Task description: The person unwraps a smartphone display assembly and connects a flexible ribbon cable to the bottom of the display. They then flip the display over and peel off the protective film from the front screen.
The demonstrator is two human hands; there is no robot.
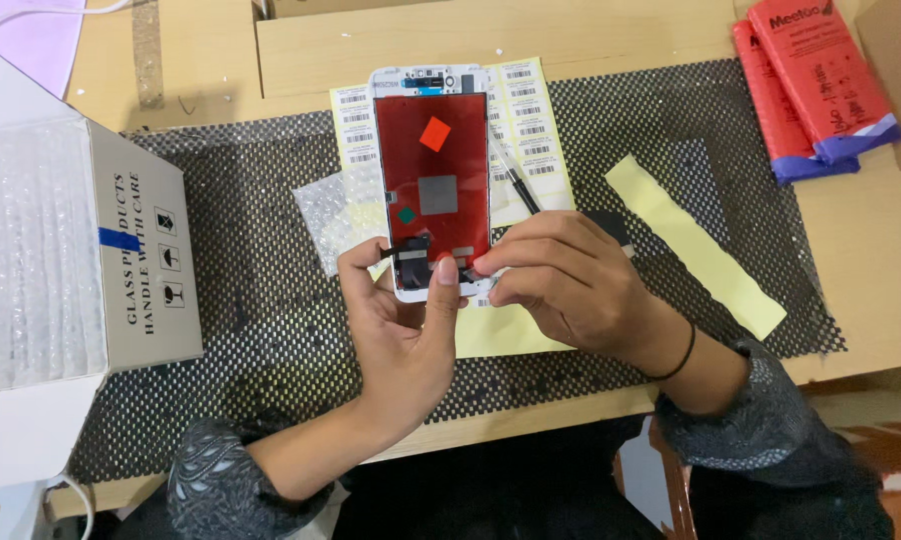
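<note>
Your left hand (406, 325) cups the bottom end of a white phone screen (434, 180), thumb pressed up on its lower edge and fingers curled around the left side. The screen lies back-side up, a red sheet covering most of it, with a small orange square, a grey patch and a green dot on the red. Your right hand (556, 275) pinches the same bottom end from the right, fingertips closed on the lower corner beside your left thumb. So both hands grip the screen, and it sits tilted over the middle of the black mesh mat (271, 300) on the table (871, 240).

Under the screen lies a yellow sheet of barcode labels (531, 110), with a thin black tool (516, 182) resting on it just right of the screen. A bubble-wrap bag (331, 210) lies touching the screen's left side. A bare yellow strip (696, 245) sits to the right, well apart. A white carton (141, 260) stands at the left, and two red packets (811, 80) lie at the top right.
</note>
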